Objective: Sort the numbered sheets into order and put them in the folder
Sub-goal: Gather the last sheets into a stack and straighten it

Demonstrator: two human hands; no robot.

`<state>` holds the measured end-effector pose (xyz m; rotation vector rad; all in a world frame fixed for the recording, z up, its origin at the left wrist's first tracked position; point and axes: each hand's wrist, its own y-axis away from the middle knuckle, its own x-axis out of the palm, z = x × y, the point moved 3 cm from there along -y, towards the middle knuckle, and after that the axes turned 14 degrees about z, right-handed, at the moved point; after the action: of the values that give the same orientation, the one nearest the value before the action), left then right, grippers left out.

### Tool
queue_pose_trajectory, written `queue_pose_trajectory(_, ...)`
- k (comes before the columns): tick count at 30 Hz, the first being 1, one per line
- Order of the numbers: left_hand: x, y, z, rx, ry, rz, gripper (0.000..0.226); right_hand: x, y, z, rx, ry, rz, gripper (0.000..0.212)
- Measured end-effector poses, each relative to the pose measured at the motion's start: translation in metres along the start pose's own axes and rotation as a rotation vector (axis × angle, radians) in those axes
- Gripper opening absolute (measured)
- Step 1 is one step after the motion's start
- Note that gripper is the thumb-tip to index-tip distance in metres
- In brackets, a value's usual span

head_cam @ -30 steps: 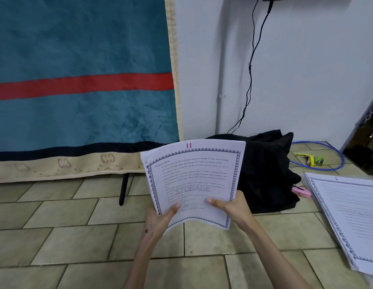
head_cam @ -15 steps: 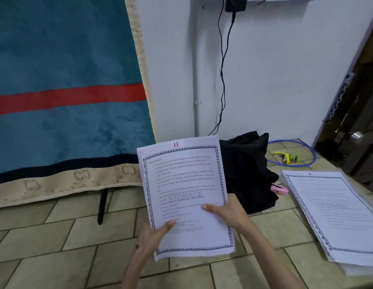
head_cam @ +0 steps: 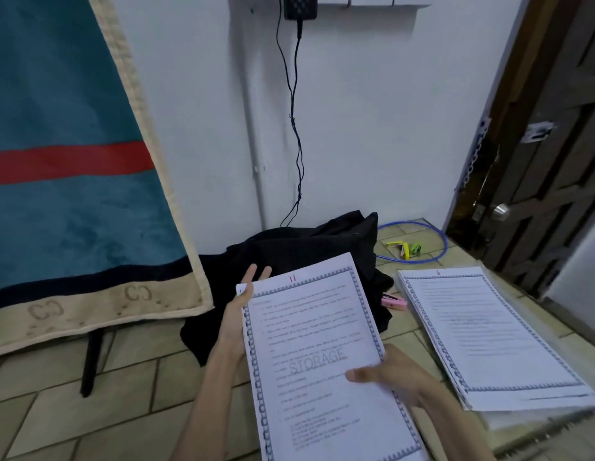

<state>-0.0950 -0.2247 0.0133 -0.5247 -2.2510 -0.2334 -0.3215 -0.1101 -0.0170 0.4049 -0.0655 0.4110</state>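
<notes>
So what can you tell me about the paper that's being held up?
The held sheet is white printed paper with a blue patterned border, a red 11 at its top and a faint STORAGE watermark across the text. It tilts slightly, held above the tiled floor. The right hand pinches its right edge; the left hand supports its top-left corner from behind.

I see a sheet (head_cam: 317,357) held between both hands above the floor (head_cam: 90,410). A stack of sheets (head_cam: 489,334) lies to its right. A cloth bundle (head_cam: 306,261) sits behind, against the wall (head_cam: 372,128); a blanket (head_cam: 66,161) hangs left.
</notes>
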Motion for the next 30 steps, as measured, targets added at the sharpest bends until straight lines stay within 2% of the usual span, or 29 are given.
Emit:
queue_pose_trajectory(3,0.011,-0.010,0.011,-0.016,0.069,-0.026,0.024,-0.009,0.004,-0.010,0.056,-0.045,0.005,0.044)
queue_pose_trajectory(5,0.017,-0.012,0.016,-0.067,0.064,-0.040,0.037,-0.013,0.006,-0.013,0.065,-0.067,0.025,0.043)
queue_pose_trajectory(8,0.012,-0.013,0.021,-0.099,-0.106,-0.102,0.039,-0.020,0.004,-0.006,-0.015,-0.108,-0.009,0.037)
queue_pose_trajectory(10,0.003,-0.016,0.026,-0.079,-0.141,-0.100,0.029,-0.029,-0.003,0.000,-0.092,-0.176,-0.061,0.034)
queue_pose_trajectory(14,0.005,-0.013,0.033,-0.074,-0.267,-0.092,0.021,-0.039,-0.019,0.001,-0.101,-0.095,-0.133,0.024)
queue_pose_trajectory(19,-0.007,-0.019,0.037,-0.107,-0.303,-0.099,0.044,-0.044,-0.027,-0.004,-0.081,-0.111,-0.092,0.023)
queue_pose_trajectory(23,-0.008,-0.022,0.036,-0.104,-0.276,-0.141,0.031,-0.049,-0.033,0.002,-0.124,-0.098,-0.093,0.023)
queue_pose_trajectory(26,-0.013,-0.016,0.044,-0.264,-0.221,-0.142,0.039,-0.054,-0.040,0.008,-0.142,-0.098,-0.135,0.022)
queue_pose_trajectory(28,-0.016,-0.012,0.048,-0.374,-0.301,-0.126,0.033,-0.059,-0.044,0.010,-0.136,-0.080,-0.172,0.020)
queue_pose_trajectory(30,-0.016,-0.012,0.050,-0.386,-0.381,-0.133,0.028,-0.062,-0.047,0.012,-0.107,-0.033,-0.160,0.018)
